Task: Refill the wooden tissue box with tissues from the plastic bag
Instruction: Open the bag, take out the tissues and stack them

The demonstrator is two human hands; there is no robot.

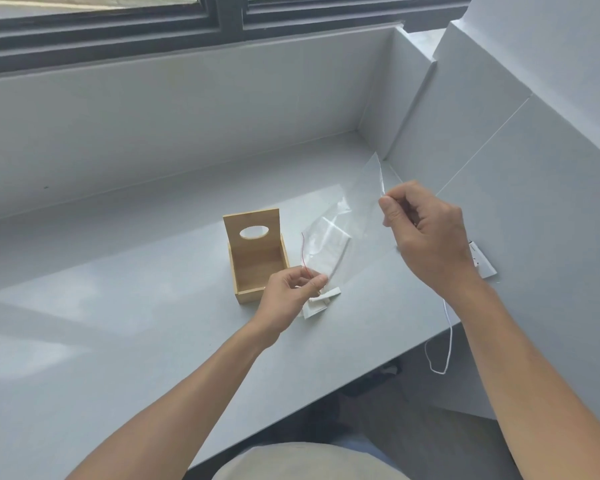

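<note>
The left hand (293, 292) pinches the clear plastic bag (343, 233) at its lower end; the right hand (426, 233) pinches the upper edge. Folded tissues (331, 247) between the grips could slide out past the open wooden tissue box (257, 254), just beyond the left grip.

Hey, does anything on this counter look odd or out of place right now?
A few things. The wooden box stands with its lid raised and looks empty. Some white tissues lie loose on the counter under the left hand, outside the bag. A white cord dangles off the counter's edge.
</note>
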